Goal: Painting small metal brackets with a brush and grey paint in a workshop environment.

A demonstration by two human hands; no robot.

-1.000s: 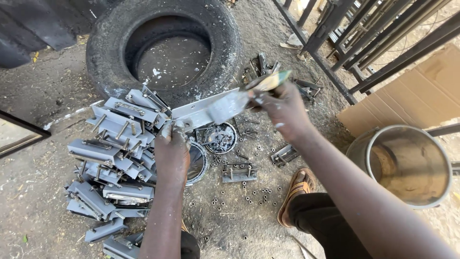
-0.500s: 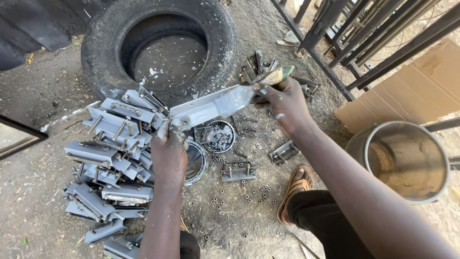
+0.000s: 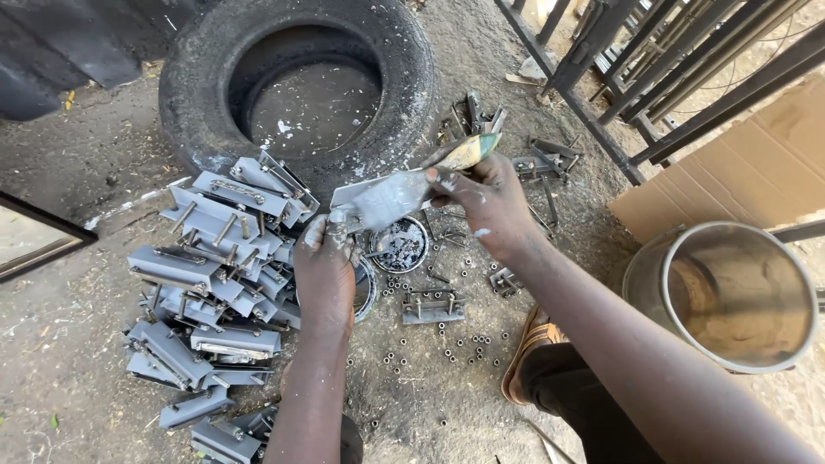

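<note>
Gripping a grey metal bracket (image 3: 378, 199) from both ends, the person keeps it raised above the dirt floor (image 3: 77, 163) so its flat face is turned up and reachable. The left hand (image 3: 325, 271), at six o'clock of the bracket, has its fingers (image 3: 316, 234) curled tight round the lower end, steadying it. The right hand (image 3: 490, 206), at three o'clock, pinches the other end together with a paint-smeared brush or stick (image 3: 468, 152) whose greenish tip points toward one o'clock; its fingers are closed on both, and I cannot tell exactly how the tool is seated in the palm. Directly under the bracket, at six o'clock, sits a small round tin (image 3: 400, 245) with grey contents, close enough to dip into. At nine o'clock lies a heap of similar grey brackets (image 3: 215, 283), stacked overlapping, seemingly kept together and off to one side. A worn tyre (image 3: 296, 82) lies flat at twelve o'clock. Loose nuts (image 3: 455, 344) are scattered at five o'clock, and a large metal bucket (image 3: 730, 296) stands at four o'clock beside a sheet of cardboard (image 3: 739, 163).
</note>
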